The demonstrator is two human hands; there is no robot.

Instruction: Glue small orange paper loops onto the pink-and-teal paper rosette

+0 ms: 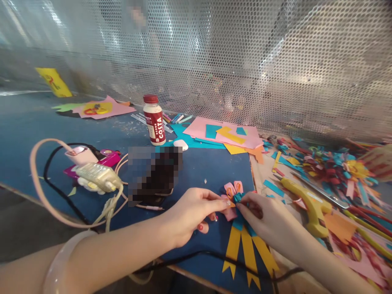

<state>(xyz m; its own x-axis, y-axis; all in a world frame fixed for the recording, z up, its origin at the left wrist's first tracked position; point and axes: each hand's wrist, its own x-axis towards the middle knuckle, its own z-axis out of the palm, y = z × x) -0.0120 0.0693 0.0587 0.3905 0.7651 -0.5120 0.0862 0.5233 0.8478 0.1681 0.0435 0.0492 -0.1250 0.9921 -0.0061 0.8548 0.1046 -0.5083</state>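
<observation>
A paper craft piece (234,195) lies on the blue table (36,126): pink loops, a small teal centre, and several yellow ribbon tails (248,253) fanning toward me. My left hand (196,212) pinches the pink loops from the left with thumb and forefinger. My right hand (263,216) comes in from the right, its fingertips pressed together on the teal centre. Both hands touch the same piece.
A yellow glue gun (309,204) lies just right of my right hand. A Costa bottle (154,120) stands behind. Pink, teal and yellow paper sheets (226,134), a heap of finished paper flowers (333,167), a power strip with cables (98,177), a perforated metal screen (214,61).
</observation>
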